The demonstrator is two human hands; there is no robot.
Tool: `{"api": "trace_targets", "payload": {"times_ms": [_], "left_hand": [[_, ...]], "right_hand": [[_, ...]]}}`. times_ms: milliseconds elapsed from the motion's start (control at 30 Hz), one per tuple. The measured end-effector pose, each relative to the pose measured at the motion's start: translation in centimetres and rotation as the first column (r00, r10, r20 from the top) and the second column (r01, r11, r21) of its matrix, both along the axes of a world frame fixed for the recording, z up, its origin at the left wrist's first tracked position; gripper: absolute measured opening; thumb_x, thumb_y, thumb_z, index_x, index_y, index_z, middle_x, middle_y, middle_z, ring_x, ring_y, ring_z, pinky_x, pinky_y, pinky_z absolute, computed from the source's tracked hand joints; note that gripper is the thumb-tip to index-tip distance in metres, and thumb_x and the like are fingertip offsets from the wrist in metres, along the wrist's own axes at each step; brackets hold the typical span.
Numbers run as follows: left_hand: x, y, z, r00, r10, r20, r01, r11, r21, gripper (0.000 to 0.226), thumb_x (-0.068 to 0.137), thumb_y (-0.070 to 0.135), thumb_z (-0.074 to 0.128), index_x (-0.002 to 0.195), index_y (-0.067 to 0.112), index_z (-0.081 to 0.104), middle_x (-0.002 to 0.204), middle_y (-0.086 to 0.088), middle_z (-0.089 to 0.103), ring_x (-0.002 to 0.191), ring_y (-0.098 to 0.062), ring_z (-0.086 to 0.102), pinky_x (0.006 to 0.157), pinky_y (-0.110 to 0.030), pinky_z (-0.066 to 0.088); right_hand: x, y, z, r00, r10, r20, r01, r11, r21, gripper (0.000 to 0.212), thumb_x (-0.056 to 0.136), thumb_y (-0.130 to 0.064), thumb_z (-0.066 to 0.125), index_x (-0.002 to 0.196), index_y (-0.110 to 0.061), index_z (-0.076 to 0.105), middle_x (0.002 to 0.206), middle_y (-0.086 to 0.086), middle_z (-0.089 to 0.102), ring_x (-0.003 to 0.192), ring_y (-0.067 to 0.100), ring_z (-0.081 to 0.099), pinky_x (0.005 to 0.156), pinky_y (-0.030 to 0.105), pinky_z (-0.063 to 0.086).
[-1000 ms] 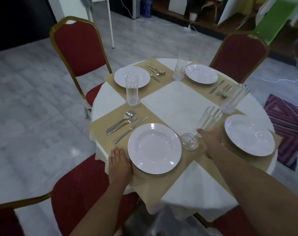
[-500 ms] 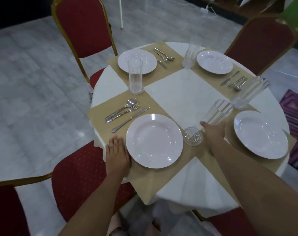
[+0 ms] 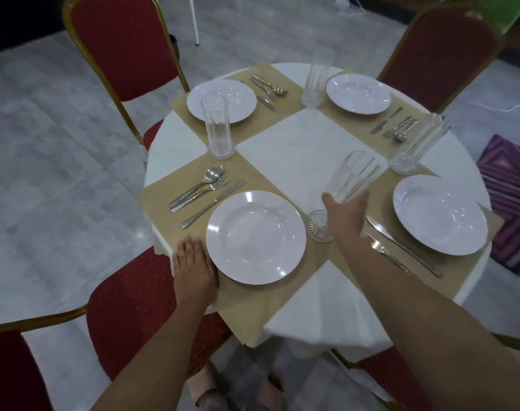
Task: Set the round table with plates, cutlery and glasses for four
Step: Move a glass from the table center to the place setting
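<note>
While my right grip (image 3: 346,216) is curling round the lower half of the tall glass (image 3: 353,179), I am judging that the fourth and last glass is being set in its place. I am doing that well only if I am righting it first: it is leaning away from me toward the middle of the round surface (image 3: 297,149), its thick base low beside the near plate (image 3: 255,237). I am planning to lower it straight, base flat on the tan placemat (image 3: 246,307), and to be loosening the fingers only once it is standing by itself, since so tall and narrow a glass is likely tipping at a nudge. The glass is sitting inside the right grip, thumb on its left side, between the near plate and the knife (image 3: 401,246) of the place to the right, near both. My left grip (image 3: 195,262) is lying flat and empty, fingers straight, on the placemat just beside the near plate's rim.
</note>
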State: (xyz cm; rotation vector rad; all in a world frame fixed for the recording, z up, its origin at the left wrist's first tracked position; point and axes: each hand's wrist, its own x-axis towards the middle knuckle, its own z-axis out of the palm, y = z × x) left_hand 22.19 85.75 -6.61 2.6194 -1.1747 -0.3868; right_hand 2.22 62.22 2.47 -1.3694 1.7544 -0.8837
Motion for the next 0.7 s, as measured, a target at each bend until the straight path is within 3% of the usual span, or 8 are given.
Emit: {"api": "trace_targets", "payload": {"times_ms": [100,333,467,700], "left_hand": [[-0.7,0.4,0.0,1.000,0.021,0.002,-0.021,1.000,0.015,0.080,0.086,0.049,-0.016,0.153,0.007,0.001,0.161,-0.013,-0.004,0.148,-0.027,-0.009,0.122,-0.043,-0.002],[-2.5,1.2,0.2,0.999,0.049,-0.010,-0.049,0.999,0.006,0.064,0.099,0.040,0.002,0.153,0.007,0.005,0.161,-0.013,0.000,0.149,-0.027,-0.007,0.121,-0.043,-0.004],[-2.5,1.2,0.0,0.998,0.052,-0.020,-0.052,0.999,0.003,0.058,0.103,0.036,0.013,0.153,0.008,0.004,0.161,-0.012,-0.001,0.149,-0.026,-0.008,0.121,-0.041,-0.005],[-2.4,1.3,-0.4,0.999,0.043,0.010,-0.043,0.999,0.004,0.059,0.102,0.037,0.011,0.153,0.009,0.003,0.161,-0.012,-0.001,0.149,-0.025,-0.008,0.120,-0.040,-0.006]], "right_hand": [[0.9,2.3,-0.3,0.999,0.050,-0.006,-0.050,0.999,0.002,0.070,0.075,-0.030,0.075,0.130,-0.009,0.036,0.123,0.008,0.049,0.093,0.019,0.051,0.074,0.026,0.037],[0.3,3.8,-1.2,0.991,0.134,-0.004,-0.134,0.990,0.034,0.063,0.076,-0.029,0.071,0.123,-0.017,0.032,0.104,0.003,0.059,0.085,0.027,0.062,0.068,0.030,0.044],[-1.2,3.5,-1.5,0.988,0.144,-0.062,-0.141,0.989,0.052,0.064,0.077,-0.033,0.071,0.125,-0.016,0.032,0.107,0.007,0.062,0.090,0.029,0.062,0.071,0.031,0.044],[-3.2,3.4,-2.0,0.976,0.185,-0.115,-0.175,0.980,0.091,0.060,0.077,-0.032,0.076,0.120,-0.013,0.038,0.105,0.009,0.065,0.092,0.029,0.064,0.073,0.034,0.048]]}}
